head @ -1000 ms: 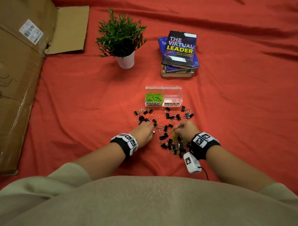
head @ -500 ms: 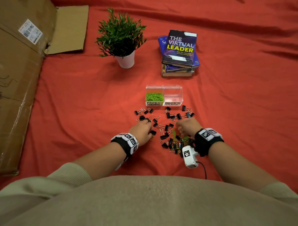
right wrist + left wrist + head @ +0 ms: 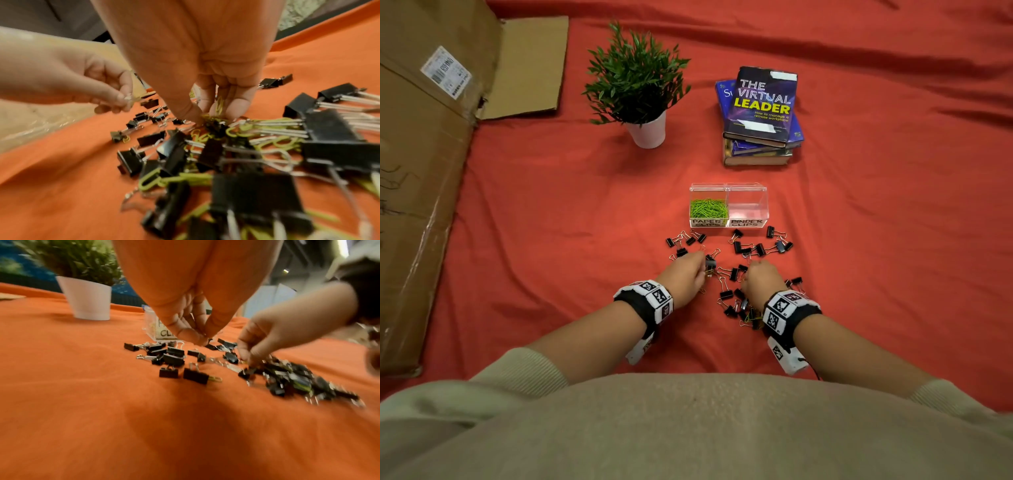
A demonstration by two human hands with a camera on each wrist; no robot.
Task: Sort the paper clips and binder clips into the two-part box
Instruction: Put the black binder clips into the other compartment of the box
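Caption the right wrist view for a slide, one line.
Right hand pinches green paper clips out of a tangle of black binder clips on the red cloth.

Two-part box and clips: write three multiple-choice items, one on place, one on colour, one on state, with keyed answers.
1. Where do the books lie from the two-part box?
A. beyond it
B. nearer the person
C. inside it

2. What colour are the paper clips in the box?
A. red
B. green
C. blue

3. The compartment labelled BINDER CLIPS is:
A. full
B. lidded
C. empty

Answers:
1 A, the stack sits farther up the cloth.
2 B, a green heap fills the left half.
3 C, only clear plastic shows there.
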